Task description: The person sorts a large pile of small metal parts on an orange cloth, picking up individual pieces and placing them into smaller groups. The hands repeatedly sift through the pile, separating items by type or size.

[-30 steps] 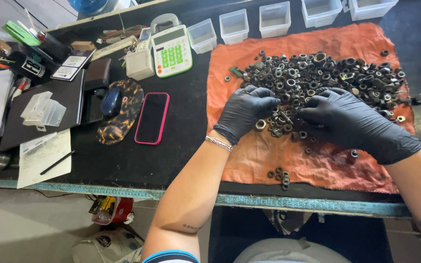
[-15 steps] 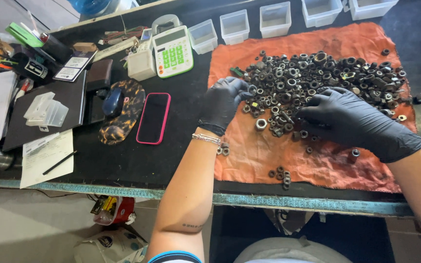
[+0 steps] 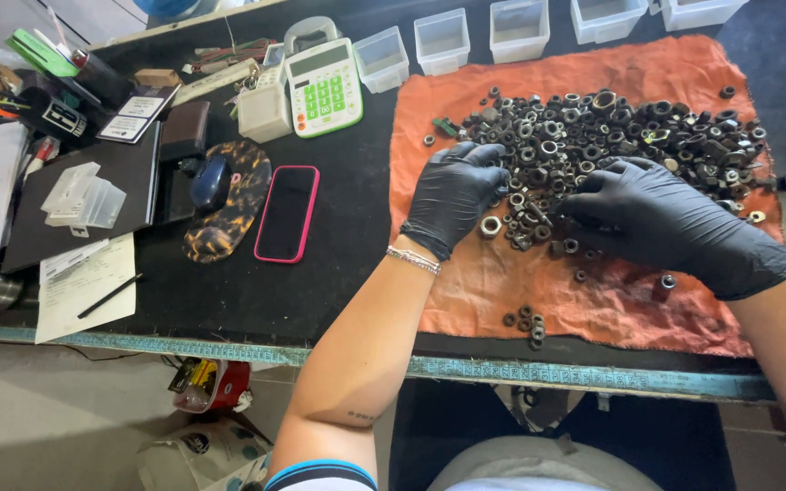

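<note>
This is a workshop: a dark workbench [image 3: 338, 273] holds a pile of metal nuts [image 3: 611, 136], small sorting bins [image 3: 440, 38] and a calculator [image 3: 323, 87].

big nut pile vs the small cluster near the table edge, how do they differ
The big pile is a heap of many nuts stacked on each other; the small cluster is a handful lying flat. The big pile sits at the cloth's far half, the small cluster by its near edge. Both gloved hands, left hand and right hand, touch the big pile; neither touches the small cluster. Both are dark metal.
</note>
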